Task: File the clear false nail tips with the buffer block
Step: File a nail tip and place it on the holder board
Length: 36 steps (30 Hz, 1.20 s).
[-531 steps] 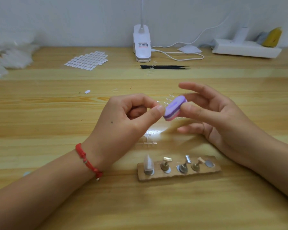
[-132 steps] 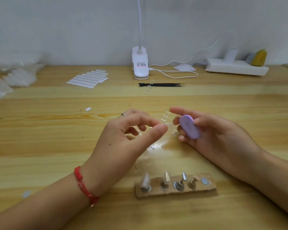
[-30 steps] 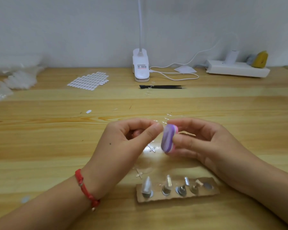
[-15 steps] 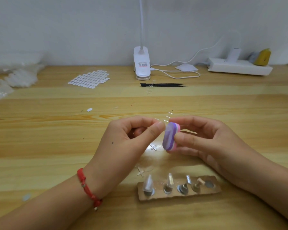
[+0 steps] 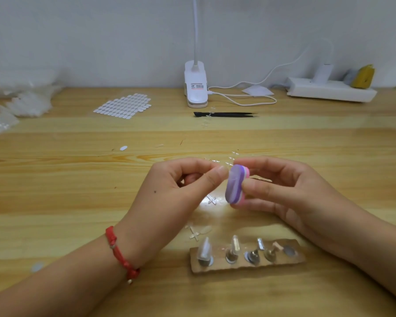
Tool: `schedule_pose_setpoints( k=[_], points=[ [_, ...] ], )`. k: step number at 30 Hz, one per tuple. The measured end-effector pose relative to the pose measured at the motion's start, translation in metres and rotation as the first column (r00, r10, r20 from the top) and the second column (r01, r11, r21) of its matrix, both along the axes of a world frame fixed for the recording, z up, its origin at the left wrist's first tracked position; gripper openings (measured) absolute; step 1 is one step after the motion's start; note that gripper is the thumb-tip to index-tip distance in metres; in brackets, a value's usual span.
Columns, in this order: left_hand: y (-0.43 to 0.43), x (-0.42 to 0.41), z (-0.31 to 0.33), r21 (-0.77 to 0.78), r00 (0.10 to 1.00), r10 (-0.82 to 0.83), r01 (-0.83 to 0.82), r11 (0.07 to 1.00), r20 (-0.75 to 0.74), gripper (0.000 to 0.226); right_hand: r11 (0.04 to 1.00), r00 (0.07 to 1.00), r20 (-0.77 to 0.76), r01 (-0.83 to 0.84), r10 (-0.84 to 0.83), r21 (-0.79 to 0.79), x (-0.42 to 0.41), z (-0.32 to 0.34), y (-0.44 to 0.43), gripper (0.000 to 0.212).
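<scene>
Buffer block (image 5: 234, 185): purple-and-pink oval, upright on edge, pinched in right grip (image 5: 288, 193), behind wooden stand (image 5: 247, 266). Clear nail tips (image 5: 212, 200): loose on counter (image 5: 78, 202) just behind stand; one upright on its leftmost peg.

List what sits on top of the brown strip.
A row of small metal stands on the flat brown strip; the two leftmost carry clear nail tips. Nothing covers them.
</scene>
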<state>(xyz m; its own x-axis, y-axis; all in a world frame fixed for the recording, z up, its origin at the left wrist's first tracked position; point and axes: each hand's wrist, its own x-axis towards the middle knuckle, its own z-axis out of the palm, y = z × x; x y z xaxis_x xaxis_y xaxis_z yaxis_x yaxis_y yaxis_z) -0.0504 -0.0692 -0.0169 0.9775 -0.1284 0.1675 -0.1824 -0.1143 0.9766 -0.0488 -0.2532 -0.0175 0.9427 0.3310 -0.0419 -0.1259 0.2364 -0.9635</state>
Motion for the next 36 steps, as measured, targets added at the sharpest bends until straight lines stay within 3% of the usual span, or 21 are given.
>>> schedule_pose_setpoints(
  k=[4, 8, 11, 23, 26, 31, 36],
  points=[
    [-0.0007, -0.0009, -0.0001, -0.006, 1.0, -0.011, 0.011, 1.0, -0.001, 0.026, 0.996, 0.998, -0.045, 0.052, -0.048, 0.072, 0.0029, -0.0002, -0.0029, 0.027],
    [0.0008, 0.0005, -0.0008, -0.017, 1.0, 0.006, -0.006, 1.0, -0.004, 0.027, 1.0, 1.0, -0.005, -0.019, 0.019, 0.016, 0.0012, 0.0004, -0.001, 0.03],
    [-0.0007, -0.0001, -0.0007, -0.014, 1.0, -0.001, 0.001, 1.0, -0.004, 0.025, 0.996, 0.998, -0.045, 0.044, -0.04, 0.083, 0.003, -0.0003, -0.0038, 0.025],
    [0.0002, -0.0008, -0.0002, -0.001, 1.0, -0.002, 0.002, 1.0, 0.011, 0.027, 1.0, 1.0, -0.008, 0.001, -0.001, 0.005, 0.0004, 0.0005, 0.0003, 0.029],
    [0.0002, -0.0012, -0.0008, -0.01, 1.0, -0.002, 0.002, 1.0, 0.008, 0.025, 0.995, 0.997, -0.051, 0.064, -0.06, 0.075, 0.0023, -0.0002, -0.0032, 0.027],
    [0.0014, 0.0004, -0.0005, -0.009, 1.0, 0.016, -0.016, 1.0, 0.008, 0.027, 0.999, 0.999, -0.001, -0.034, 0.034, -0.009, -0.0005, 0.0, 0.0004, 0.035],
    [0.0012, -0.0011, -0.0001, -0.001, 1.0, -0.011, 0.011, 1.0, 0.003, 0.024, 0.995, 0.998, -0.045, 0.047, -0.043, 0.084, 0.0035, -0.0019, -0.004, 0.026]
  ],
)
